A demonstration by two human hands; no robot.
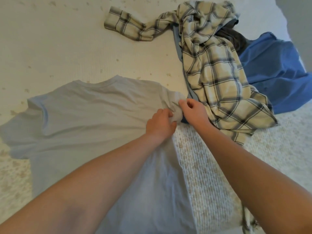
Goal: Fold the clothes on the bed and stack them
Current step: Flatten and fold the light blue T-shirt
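A pale grey-blue T-shirt [87, 119] lies spread flat on the bed, neck away from me, its left sleeve stretched out to the left. Its right sleeve [177, 114] is bunched up at the shirt's right edge. My left hand [160, 124] pinches that bunched sleeve from the left. My right hand [192, 112] pinches the same sleeve from the right, thumb and fingers curled on the cloth. Both forearms reach in from the bottom of the view and cover part of the shirt's lower body.
A crumpled cream and grey plaid shirt [216, 70] lies just right of my hands, one sleeve stretched left at the top. Behind it sit a blue garment [276, 71] and a dark grey one [234, 38]. The white textured bedspread [202, 174] lies under everything.
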